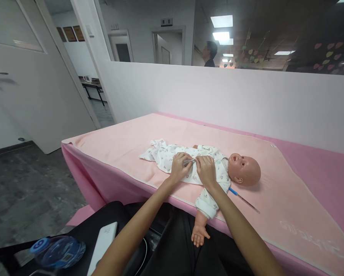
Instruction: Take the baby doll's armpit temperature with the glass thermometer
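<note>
A baby doll point(245, 170) lies on its back on the pink-covered table, head to the right, one arm hanging over the front edge. It wears a white patterned romper point(167, 155). At the romper's front, my left hand point(181, 164) is closed, pinching a fold of the fabric. Close beside it, my right hand point(205, 168) also pinches the cloth, and the fingertips of both hands nearly meet. What lies under my fingers is hidden. Near the doll's shoulder rests a thin tool with a blue handle point(233, 191) and a metal shaft.
A pale pink blanket point(114, 142) covers the table. At the lower left, a black chair holds a plastic water bottle point(59, 251) and a white flat device point(104, 241). A white wall point(218, 96) with a window stands behind; a person point(210, 53) shows in the glass.
</note>
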